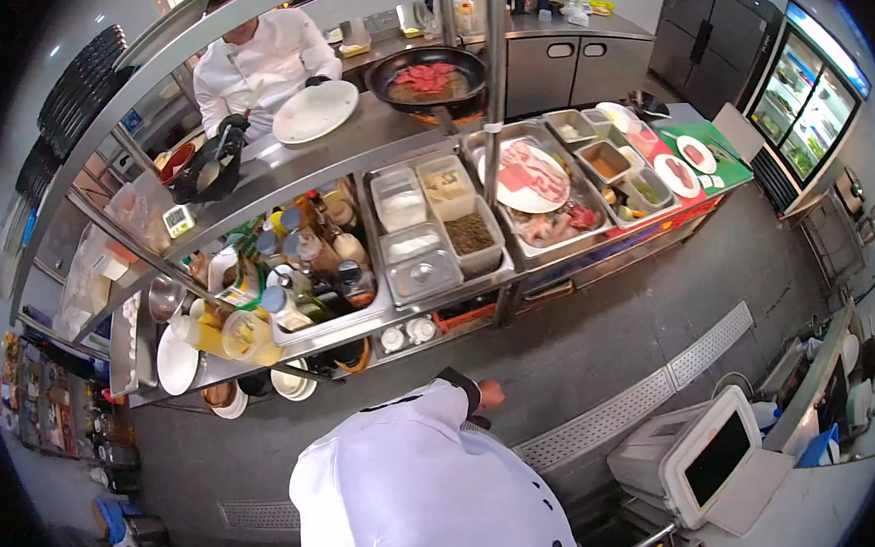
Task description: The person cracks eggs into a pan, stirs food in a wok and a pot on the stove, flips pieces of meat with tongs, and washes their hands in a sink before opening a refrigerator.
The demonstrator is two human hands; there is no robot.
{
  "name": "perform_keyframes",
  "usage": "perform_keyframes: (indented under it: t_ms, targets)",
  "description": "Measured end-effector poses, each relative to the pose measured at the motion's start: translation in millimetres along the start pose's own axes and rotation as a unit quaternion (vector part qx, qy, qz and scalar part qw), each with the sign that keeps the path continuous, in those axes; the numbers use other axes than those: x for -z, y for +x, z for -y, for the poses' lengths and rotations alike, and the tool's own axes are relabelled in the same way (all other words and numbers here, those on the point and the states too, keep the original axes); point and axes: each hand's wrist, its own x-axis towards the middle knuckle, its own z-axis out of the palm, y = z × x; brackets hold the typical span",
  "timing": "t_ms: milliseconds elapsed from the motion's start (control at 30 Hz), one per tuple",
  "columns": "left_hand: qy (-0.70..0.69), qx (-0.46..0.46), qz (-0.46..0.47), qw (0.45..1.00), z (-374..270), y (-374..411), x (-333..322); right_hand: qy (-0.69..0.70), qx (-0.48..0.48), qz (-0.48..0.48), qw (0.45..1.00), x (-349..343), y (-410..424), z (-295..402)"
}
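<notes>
A hand, seemingly my left hand (491, 394), shows beyond the dark cuff of my white sleeve (410, 433), over the floor in front of the counter. It is small in view, and its fingers and anything in them cannot be made out. My right hand is out of view. Ahead on the steel counter are lidded containers (421, 271), a tub of dark ground seasoning (470, 234) and a white plate of sliced raw meat (511, 194). On the upper shelf, a black frying pan (397, 99) holds red meat pieces above a glowing burner.
Across the shelf, a co-worker (263, 62) in black gloves is beside a white plate (316, 112) and a black pan (209, 167). Squeeze bottles (201, 337) crowd the left counter. Steel posts (497, 82) rise ahead. An open white cooler (651, 448) stands lower right.
</notes>
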Motion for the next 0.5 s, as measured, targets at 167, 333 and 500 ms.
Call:
perform_keyframes:
  t_ms: [167, 333, 500]
  targets:
    - [-0.380, 0.192, 0.037, 0.904, 60, -74, 10, 0.021, -0.041, 0.018, 0.999, 29, -39, 8]
    - [-0.561, 0.308, -0.051, 0.767, 106, -142, -21, 0.102, -0.084, 0.112, 0.985, 11, -59, -19]
    - [-0.643, 0.374, -0.092, 0.661, 104, -228, -66, 0.246, -0.175, 0.304, 0.904, -85, -102, 19]
